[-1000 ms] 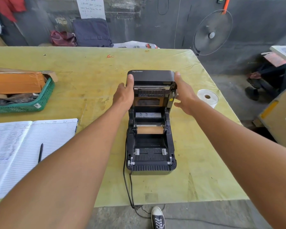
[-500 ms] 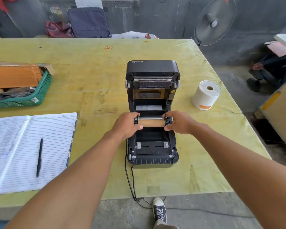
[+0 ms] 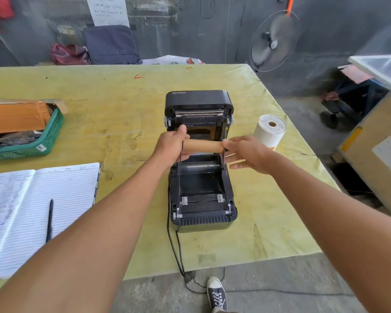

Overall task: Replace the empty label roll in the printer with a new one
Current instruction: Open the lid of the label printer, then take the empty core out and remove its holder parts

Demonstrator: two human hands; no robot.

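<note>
A black plastic label printer point(image 3: 202, 199) stands with its lid swung up on the yellow-green cloth-covered surface point(image 3: 122, 114); above its open paper bay, clear of the bay floor, a bare brown cardboard tube, the spent label core point(image 3: 202, 145), lies level and crosswise; the left hand point(image 3: 173, 145) has its grip closed round the tube's 9 o'clock end, thumb up against the lid's inner face; the right hand point(image 3: 246, 154) has its grip pinched on the 3 o'clock end, fingers curled under; thin black side pieces show at each end of the tube, though what they are I cannot tell; a full white roll of labels point(image 3: 270, 129) stands on end at the printer's 2 o'clock, near the right hand but apart from it; at 9 o'clock lies an open lined notebook point(image 3: 43, 211) with a dark pen point(image 3: 49, 220) on its page; at 10 o'clock a green plastic mesh basket point(image 3: 43, 143) holds a brown cardboard parcel point(image 3: 16, 116); black cables point(image 3: 174, 249) run from the printer's near corner over the surface's edge.
</note>
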